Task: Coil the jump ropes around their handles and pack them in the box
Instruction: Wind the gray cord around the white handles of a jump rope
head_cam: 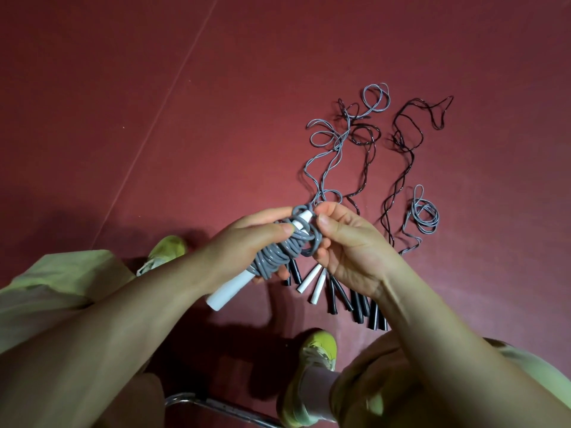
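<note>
The dark red floor [216, 88] carries loose grey ropes [327, 156] and black ropes [404, 156] beyond the right grip [349, 242], with black handles [349, 299] and white handles [312, 278] lying below it.

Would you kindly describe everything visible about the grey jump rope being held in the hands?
The grey jump rope has a smooth, rubbery-looking grey cord and white, plastic-looking handles. The cord is coiled many times around the handles, whose lower white end sticks out down-left, tilted. The left hand grips the bundle; the right hand pinches the cord's last loops near the upper white tip. It is held above the red floor.
</note>
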Demonstrator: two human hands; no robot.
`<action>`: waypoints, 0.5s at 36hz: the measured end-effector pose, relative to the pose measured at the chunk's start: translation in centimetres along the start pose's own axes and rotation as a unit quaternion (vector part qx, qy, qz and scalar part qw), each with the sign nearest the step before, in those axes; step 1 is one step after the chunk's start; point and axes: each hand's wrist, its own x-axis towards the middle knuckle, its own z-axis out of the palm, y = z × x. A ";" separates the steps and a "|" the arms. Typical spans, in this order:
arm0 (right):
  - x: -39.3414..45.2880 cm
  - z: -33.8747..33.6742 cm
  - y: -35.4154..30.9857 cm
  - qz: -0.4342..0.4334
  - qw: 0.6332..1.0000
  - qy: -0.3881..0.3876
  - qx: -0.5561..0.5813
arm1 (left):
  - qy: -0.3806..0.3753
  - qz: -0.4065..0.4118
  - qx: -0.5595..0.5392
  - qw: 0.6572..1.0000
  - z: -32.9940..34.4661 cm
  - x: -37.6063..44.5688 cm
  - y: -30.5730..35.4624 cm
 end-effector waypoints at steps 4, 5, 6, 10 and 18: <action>0.4 -0.5 0.5 -0.020 1.000 0.000 -0.007 | -0.037 -0.028 -0.005 0.999 -0.4 -0.1 -0.1; 0.5 -0.7 0.6 -0.026 1.000 -0.007 -0.010 | -0.044 -0.032 -0.006 0.998 -0.4 -0.1 0.0; 0.6 -0.8 0.7 -0.033 0.999 -0.015 -0.011 | -0.047 -0.034 -0.007 0.998 -0.5 -0.1 0.0; 0.2 -0.2 0.5 -0.060 0.997 0.001 -0.055 | -0.031 -0.037 0.007 0.999 -0.1 0.0 0.0; 0.1 0.2 0.8 -0.112 0.925 0.084 -0.352 | -0.004 -0.079 0.121 0.990 0.3 0.6 -1.1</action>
